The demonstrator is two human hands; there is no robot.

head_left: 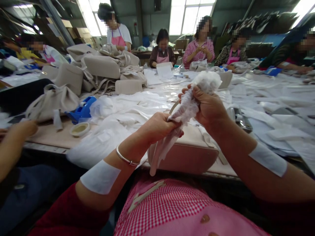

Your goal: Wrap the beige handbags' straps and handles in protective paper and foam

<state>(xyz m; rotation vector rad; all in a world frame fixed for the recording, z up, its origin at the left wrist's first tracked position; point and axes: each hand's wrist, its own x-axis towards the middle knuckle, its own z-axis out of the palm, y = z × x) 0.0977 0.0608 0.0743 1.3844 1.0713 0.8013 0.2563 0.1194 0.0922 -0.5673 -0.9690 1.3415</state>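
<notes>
My right hand (209, 106) is closed round the upper part of a twisted wad of white tissue paper (197, 95), whose crumpled top sticks out above my fingers. My left hand (157, 126) pinches the lower end of the same wad, which trails down as a thin tail. Both hands are raised just above a beige handbag (187, 154) lying at the table's near edge, right in front of me.
Loose white paper and plastic sheets (128, 111) cover the table. A pile of beige bags (103, 68) stands at the back left, with a blue tape dispenser (82, 111) and a tape roll (80, 128) nearer. Another person's arm (14, 141) rests at left; several workers sit opposite.
</notes>
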